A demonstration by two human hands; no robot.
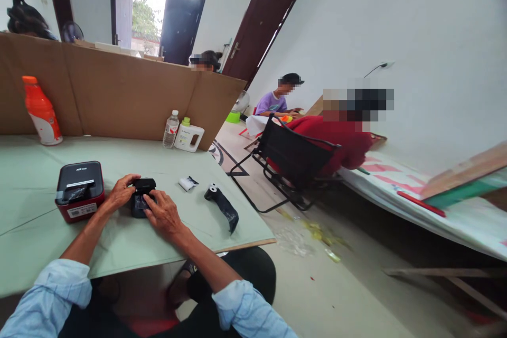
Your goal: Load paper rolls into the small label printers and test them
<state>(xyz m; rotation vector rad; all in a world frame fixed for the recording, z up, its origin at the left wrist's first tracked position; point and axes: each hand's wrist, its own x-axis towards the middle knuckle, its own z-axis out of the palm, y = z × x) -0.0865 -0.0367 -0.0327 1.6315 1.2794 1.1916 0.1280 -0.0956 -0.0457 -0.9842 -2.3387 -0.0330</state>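
Note:
On the green-covered table in front of me lies a small black device with its lid raised [139, 205], perhaps a portable label printer. My left hand [121, 194] grips it at the left, fingers by the lid's edge. From the right, my right hand [164, 213] closes on its body, with fingertips over the shiny dark inside. Left of my hands stands a larger black and red printer [81, 190] with a white label on its front. Beyond my right hand are a small white packet with dark print [187, 184] and a partly unrolled black roll with white cores [222, 207].
A brown cardboard partition [130, 95] closes off the table's far side. Before it stand an orange bottle [41, 113], a clear water bottle [170, 129] and a white jug [189, 136]. A black folding chair [295, 150] with a seated person is to the right.

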